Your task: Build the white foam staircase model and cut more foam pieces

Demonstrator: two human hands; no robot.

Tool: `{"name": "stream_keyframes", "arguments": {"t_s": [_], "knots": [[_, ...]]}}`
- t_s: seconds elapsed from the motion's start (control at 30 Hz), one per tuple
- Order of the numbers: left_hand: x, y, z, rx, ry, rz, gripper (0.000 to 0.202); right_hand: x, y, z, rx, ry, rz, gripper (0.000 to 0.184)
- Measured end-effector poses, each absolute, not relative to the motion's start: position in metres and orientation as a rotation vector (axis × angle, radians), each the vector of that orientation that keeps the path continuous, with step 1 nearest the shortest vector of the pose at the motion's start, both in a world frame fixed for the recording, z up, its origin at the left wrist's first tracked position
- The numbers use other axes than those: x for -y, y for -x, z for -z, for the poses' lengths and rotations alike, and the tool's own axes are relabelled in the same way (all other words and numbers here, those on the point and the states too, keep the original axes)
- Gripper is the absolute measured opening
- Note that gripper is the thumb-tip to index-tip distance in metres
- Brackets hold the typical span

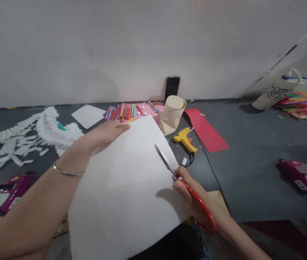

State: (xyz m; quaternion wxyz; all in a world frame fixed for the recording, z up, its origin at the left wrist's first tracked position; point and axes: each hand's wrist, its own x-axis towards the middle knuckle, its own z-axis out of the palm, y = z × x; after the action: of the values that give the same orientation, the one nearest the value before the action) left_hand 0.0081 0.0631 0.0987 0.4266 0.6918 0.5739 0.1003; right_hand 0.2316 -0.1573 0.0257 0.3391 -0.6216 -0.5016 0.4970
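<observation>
A large white sheet of paper (pixel 127 184) is held up over the dark table. My left hand (pixel 104 134) grips its far left edge, thumb on top, with a thin bangle on the wrist. My right hand (pixel 190 193) is closed in the red handles of a pair of scissors (pixel 182 182). The steel blades lie over the sheet's right edge and point up and to the left.
Behind the sheet lie coloured sticks (pixel 120 112), a rolled beige paper (pixel 172 113), a yellow glue gun (pixel 185 139), a red paper strip (pixel 206 130) and a phone (pixel 172 87) against the wall. White paper cuttings (pixel 31 135) lie left; purple packets (pixel 301 175) and coloured straws (pixel 303 104) lie right.
</observation>
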Motion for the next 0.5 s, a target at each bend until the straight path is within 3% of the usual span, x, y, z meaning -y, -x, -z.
{"name": "stream_keyframes", "arguments": {"t_s": [0.5], "knots": [[-0.061, -0.012, -0.097, -1.392, -1.879, -0.204, 0.053, 0.157, -0.235, -0.057, 1.285, 1.606, -1.381, 0.035]]}}
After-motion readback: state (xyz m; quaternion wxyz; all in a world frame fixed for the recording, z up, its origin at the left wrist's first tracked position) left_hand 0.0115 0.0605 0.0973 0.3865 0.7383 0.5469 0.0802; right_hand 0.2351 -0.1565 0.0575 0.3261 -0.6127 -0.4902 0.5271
